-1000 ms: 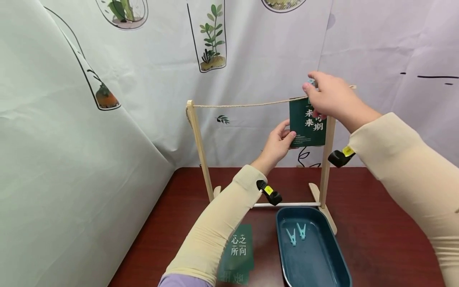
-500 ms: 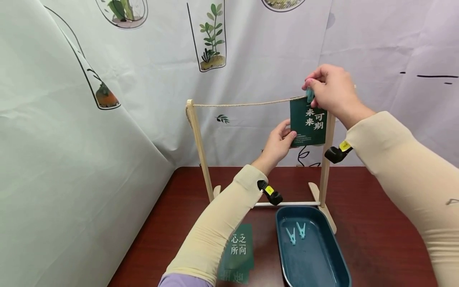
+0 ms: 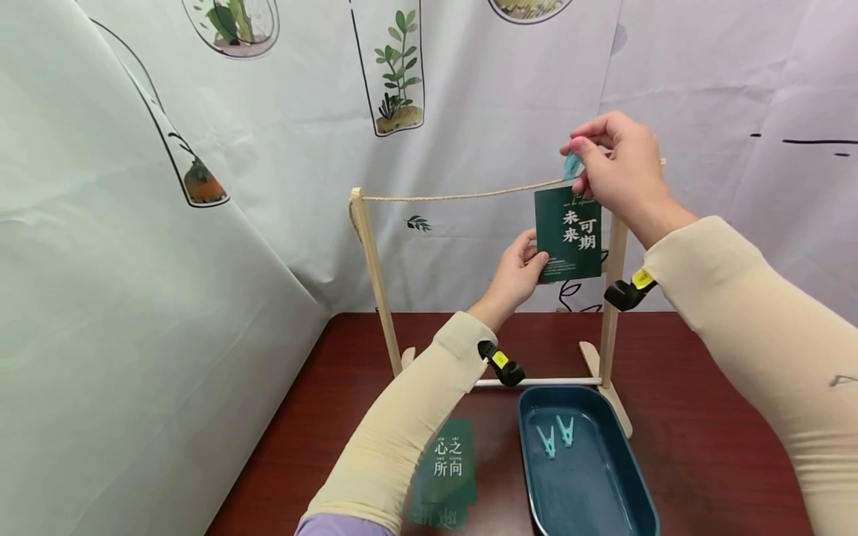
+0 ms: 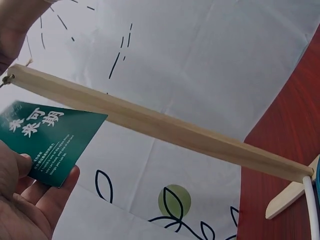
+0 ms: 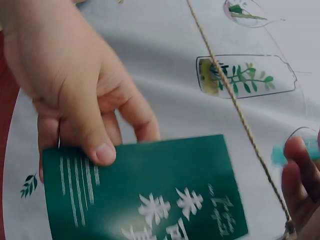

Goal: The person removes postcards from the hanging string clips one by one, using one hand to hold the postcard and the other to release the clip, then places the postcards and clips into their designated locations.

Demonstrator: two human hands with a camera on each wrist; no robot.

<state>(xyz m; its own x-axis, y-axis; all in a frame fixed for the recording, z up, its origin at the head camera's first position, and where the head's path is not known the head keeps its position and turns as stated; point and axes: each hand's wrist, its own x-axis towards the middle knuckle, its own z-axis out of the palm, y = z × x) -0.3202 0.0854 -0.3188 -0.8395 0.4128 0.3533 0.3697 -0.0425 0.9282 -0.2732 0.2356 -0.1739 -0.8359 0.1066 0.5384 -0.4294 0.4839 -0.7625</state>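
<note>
A green card with white characters (image 3: 555, 257) is pinched at its lower left by my left hand (image 3: 515, 272), thumb in front and fingers behind. In the right wrist view the card (image 5: 145, 195) appears apart from the twine line (image 5: 240, 115). My right hand (image 3: 623, 164) pinches a light-blue clothespin (image 3: 571, 164) between thumb and fingers, just above the line near its right end. Part of that clothespin is hidden by the fingers. The left wrist view shows the left thumb and fingers (image 4: 47, 200) on the card's lower edge.
A wooden frame with two posts (image 3: 377, 275) carries the line. Below stands a dark blue tray (image 3: 586, 484) with two light-blue clothespins (image 3: 547, 442) in it. Green cards (image 3: 449, 465) lie on the red-brown table (image 3: 322, 417), partly under the left sleeve. A printed cloth (image 3: 281, 149) hangs behind.
The card has shifted slightly down and left, away from the line. The clothespin, lowered onto the line half a second ago, has risen again with the right hand.
</note>
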